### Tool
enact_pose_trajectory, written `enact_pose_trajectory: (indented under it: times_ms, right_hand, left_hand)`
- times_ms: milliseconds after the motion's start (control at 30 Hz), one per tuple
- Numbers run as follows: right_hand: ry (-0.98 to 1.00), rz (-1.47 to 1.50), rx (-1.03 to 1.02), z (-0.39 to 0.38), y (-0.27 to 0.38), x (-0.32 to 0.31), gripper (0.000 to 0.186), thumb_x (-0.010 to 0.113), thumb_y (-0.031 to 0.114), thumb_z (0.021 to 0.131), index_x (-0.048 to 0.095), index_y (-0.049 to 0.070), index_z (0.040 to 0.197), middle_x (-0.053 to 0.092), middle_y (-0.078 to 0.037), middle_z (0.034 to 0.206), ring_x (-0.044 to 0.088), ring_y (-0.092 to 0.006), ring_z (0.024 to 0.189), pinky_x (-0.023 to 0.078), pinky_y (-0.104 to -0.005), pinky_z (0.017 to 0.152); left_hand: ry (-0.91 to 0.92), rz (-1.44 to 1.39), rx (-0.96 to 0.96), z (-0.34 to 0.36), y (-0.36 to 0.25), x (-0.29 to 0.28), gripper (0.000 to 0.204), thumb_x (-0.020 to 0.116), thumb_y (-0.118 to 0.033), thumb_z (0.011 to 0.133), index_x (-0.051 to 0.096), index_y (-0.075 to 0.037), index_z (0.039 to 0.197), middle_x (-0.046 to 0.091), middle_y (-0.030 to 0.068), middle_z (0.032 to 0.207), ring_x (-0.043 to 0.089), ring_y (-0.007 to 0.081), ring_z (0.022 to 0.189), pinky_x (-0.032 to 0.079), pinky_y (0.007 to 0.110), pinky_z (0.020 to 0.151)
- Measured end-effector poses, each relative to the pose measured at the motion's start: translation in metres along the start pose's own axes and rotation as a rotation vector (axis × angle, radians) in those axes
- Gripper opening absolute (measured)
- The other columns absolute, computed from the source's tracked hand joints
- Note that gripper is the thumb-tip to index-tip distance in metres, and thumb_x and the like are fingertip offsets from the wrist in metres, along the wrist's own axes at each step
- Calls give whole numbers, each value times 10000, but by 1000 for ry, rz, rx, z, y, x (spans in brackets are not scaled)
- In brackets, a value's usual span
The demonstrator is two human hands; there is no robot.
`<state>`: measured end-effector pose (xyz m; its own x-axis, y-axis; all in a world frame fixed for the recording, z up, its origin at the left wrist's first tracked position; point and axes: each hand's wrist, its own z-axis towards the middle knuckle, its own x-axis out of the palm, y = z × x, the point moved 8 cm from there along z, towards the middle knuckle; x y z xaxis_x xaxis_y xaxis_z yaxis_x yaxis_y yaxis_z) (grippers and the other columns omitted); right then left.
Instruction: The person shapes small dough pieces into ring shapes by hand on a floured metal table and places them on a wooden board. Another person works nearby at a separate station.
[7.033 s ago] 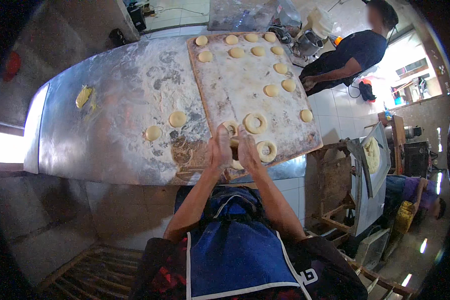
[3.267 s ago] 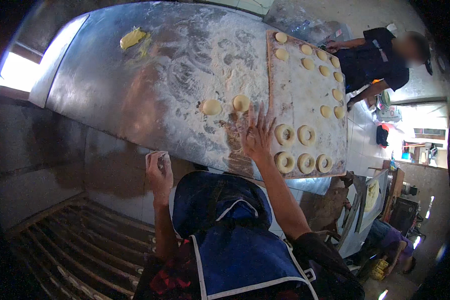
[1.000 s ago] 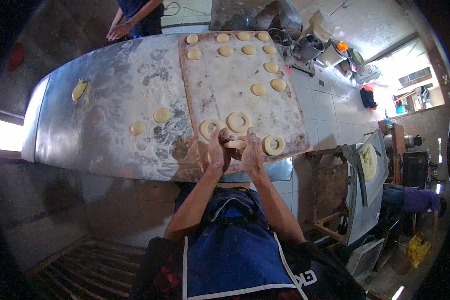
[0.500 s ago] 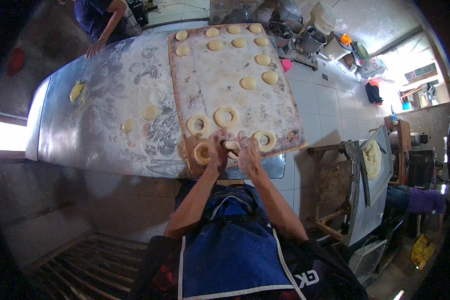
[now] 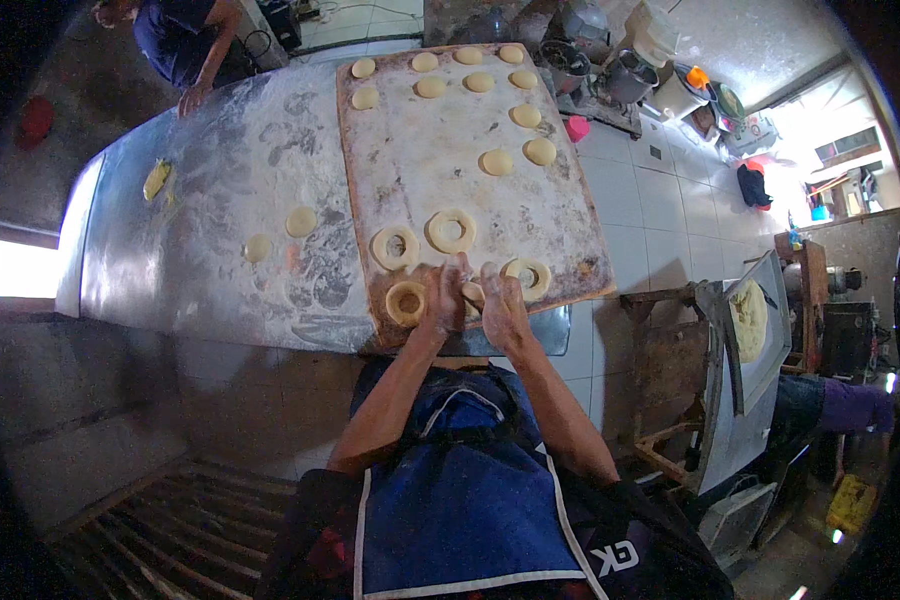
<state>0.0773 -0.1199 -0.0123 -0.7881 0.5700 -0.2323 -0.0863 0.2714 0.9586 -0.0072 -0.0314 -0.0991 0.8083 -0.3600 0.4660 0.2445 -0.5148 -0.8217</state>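
My left hand (image 5: 447,298) and my right hand (image 5: 503,305) face each other at the near side of the floured board (image 5: 480,200), fingers curled round a raw dough ring (image 5: 473,291) that they partly hide. Beside them lie other dough rings (image 5: 435,232), one close left of my left hand, one just right of my right hand and two farther forward. Several round dough pieces (image 5: 479,82) sit on the board's back half and right side. Two more rounds (image 5: 300,221) rest on the floury metal table (image 5: 210,290), with a yellow smeared lump (image 5: 156,180) farther left.
A co-worker (image 5: 185,35) leans at the table's back left, one hand on its edge. Buckets (image 5: 631,80) and containers stand behind right. A metal tray with dough (image 5: 745,320) is at right on a wooden frame. Another person (image 5: 845,405) in purple is at the far right.
The co-worker has moved from the right, behind the board, round to the back left. My hands, spread apart 3.3 s ago, are now together on a dough ring, slightly shifted since 0.5 s ago.
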Motion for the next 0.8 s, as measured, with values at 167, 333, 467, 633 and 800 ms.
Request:
enact_pose_trajectory:
  times_ms: [167, 333, 467, 633, 800]
  right_hand:
    - [-24, -40, 26, 5, -3, -4, 637, 379, 477, 982, 586, -47, 684, 553, -131, 559, 506, -199, 511, 432, -394, 532]
    - [15, 84, 143, 3, -25, -12, 617, 387, 516, 973, 547, -33, 742, 502, -101, 651, 439, -177, 629, 411, -364, 611]
    - [-206, -31, -58, 3, -30, -24, 655, 363, 483, 986, 555, -65, 681, 442, -169, 518, 389, -253, 516, 375, -449, 567]
    - [-539, 113, -223, 1, -57, -51, 617, 365, 440, 990, 571, -85, 739, 507, -227, 593, 465, -330, 562, 393, -461, 592]
    - [-319, 1, 18, -6, -87, -85, 528, 381, 366, 994, 591, -88, 824, 574, -273, 712, 571, -354, 646, 432, -460, 597]
  left_hand:
    - [80, 737, 320, -7, -24, 20, 304, 432, -325, 962, 567, -55, 996, 591, 112, 948, 599, 264, 788, 496, 382, 655]
    - [-85, -364, -329, -1, 20, 9, 418, 360, -366, 993, 555, 3, 975, 589, 93, 848, 591, 244, 833, 480, 379, 766]
    - [205, 725, 262, 4, -23, 43, 383, 412, -336, 966, 534, 22, 906, 568, 151, 793, 546, 227, 722, 426, 365, 635]
    - [191, 786, 709, -17, -49, 81, 457, 427, -402, 961, 552, 20, 840, 542, 146, 686, 548, 194, 657, 445, 364, 621]
    - [500, 565, 166, -13, 9, 121, 519, 372, -453, 968, 598, 13, 1003, 614, 128, 775, 574, 172, 753, 455, 328, 680]
